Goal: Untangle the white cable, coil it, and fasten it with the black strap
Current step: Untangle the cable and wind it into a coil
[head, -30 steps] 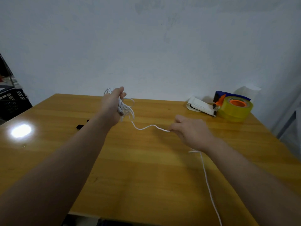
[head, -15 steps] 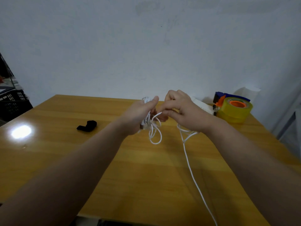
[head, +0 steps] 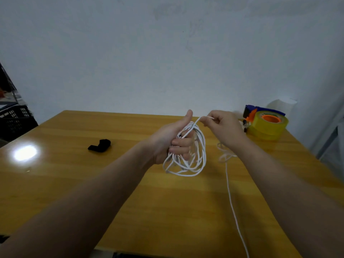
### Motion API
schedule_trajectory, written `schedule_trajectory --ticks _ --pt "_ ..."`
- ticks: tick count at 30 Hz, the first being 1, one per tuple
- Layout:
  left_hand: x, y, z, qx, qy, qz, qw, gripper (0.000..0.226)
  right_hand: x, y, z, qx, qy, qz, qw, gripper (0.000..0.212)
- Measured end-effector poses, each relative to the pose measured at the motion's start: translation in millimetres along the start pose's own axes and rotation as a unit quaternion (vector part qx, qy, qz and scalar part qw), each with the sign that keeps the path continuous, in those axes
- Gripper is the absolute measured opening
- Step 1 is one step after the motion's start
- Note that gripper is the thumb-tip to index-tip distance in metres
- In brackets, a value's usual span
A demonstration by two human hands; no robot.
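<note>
My left hand (head: 175,138) grips a bundle of several loops of the white cable (head: 197,164) above the middle of the wooden table (head: 130,192), thumb up. The loops hang below my fist. Just to the right, my right hand (head: 223,127) pinches a strand of the same cable that runs taut up from the bundle. A loose length of cable trails from under my right wrist toward the table's near edge. The black strap (head: 100,145) lies on the table, left of my left hand and apart from it.
A yellow tape roll in a blue and orange dispenser (head: 266,124) stands at the far right of the table. A black crate (head: 13,121) sits beyond the table's left edge. A white wall rises behind the table.
The loops in my left hand have grown into a larger hanging coil. My right hand has drawn apart from the left, pulling a strand up and to the right.
</note>
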State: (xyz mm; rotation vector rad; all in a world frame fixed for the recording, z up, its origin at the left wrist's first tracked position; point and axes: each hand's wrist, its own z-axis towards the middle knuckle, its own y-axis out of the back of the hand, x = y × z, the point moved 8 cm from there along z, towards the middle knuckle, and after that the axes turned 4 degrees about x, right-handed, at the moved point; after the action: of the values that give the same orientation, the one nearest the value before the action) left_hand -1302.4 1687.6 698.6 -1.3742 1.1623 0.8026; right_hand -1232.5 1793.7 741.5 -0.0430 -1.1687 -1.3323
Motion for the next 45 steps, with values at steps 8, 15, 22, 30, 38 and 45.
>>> schedule_trajectory --ticks 8,15,22,30,38,45 --pt "-11.8 12.9 7.1 -0.045 -0.068 0.016 0.997 0.039 -9.0 -59.1 -38.8 0.248 -0.076 0.288 0.922 0.044" --pt "-30.8 43.9 -6.2 -0.240 -0.170 0.184 0.938 0.052 -7.9 -52.0 -37.5 0.137 -0.140 0.327 0.924 0.010" --pt "-36.4 37.1 -14.1 -0.165 -0.165 0.377 0.896 0.033 -20.6 -46.0 -34.5 0.027 -0.247 0.493 0.834 0.036" --pt "-26.6 51.4 -0.6 -0.259 -0.153 0.225 0.927 0.032 -26.8 -53.7 -24.7 0.045 -0.258 0.398 0.879 0.032" --pt "-49.4 95.8 -28.0 -0.340 -0.202 0.177 0.901 0.028 -29.2 -6.0 -3.7 0.157 -0.097 0.100 0.978 0.013" --pt "-58.0 42.6 -29.2 -0.205 -0.240 0.253 0.915 0.028 -48.1 24.2 3.2 -0.025 -0.107 -0.344 0.933 0.067"
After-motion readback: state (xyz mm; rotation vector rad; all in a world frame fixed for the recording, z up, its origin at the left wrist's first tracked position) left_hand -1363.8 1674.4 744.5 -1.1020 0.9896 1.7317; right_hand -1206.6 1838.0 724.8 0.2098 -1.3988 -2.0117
